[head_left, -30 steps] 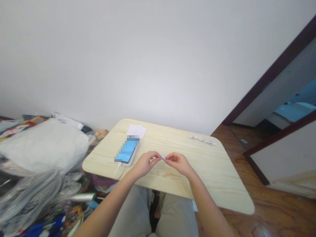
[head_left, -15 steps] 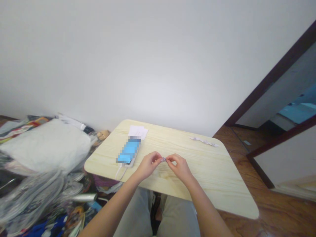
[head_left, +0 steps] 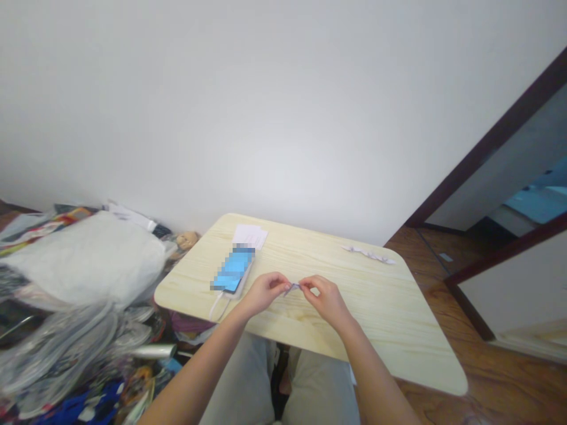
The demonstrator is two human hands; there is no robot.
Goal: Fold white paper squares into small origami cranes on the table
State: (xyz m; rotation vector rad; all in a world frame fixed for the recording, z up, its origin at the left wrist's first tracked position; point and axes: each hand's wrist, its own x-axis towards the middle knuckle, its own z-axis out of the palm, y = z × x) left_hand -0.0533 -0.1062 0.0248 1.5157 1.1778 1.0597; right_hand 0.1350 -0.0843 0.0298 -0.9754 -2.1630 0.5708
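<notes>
Above the front middle of the pale wooden table [head_left: 310, 242], my left hand [head_left: 269, 290] and my right hand [head_left: 325, 297] face each other with a small gap between them. A small folded paper piece [head_left: 293, 286], whitish with a bluish-purple tint, spans that gap. Fingertips of both hands pinch it, one hand at each end; its exact shape is too small to make out. Toward the table's back right lies a row of small folded white paper pieces [head_left: 368, 254], apart from my hands.
Left on the table, a phone with a blurred blue screen [head_left: 234, 270] rests on a whitish block with a white cable [head_left: 215, 304]. White paper sheets [head_left: 250, 235] lie behind it. Bagged goods and a white bundle [head_left: 93, 254] crowd the left side. A doorway stands at right.
My hands have drawn slightly apart, and more of the paper piece shows between the fingertips. The whole view has shifted a little.
</notes>
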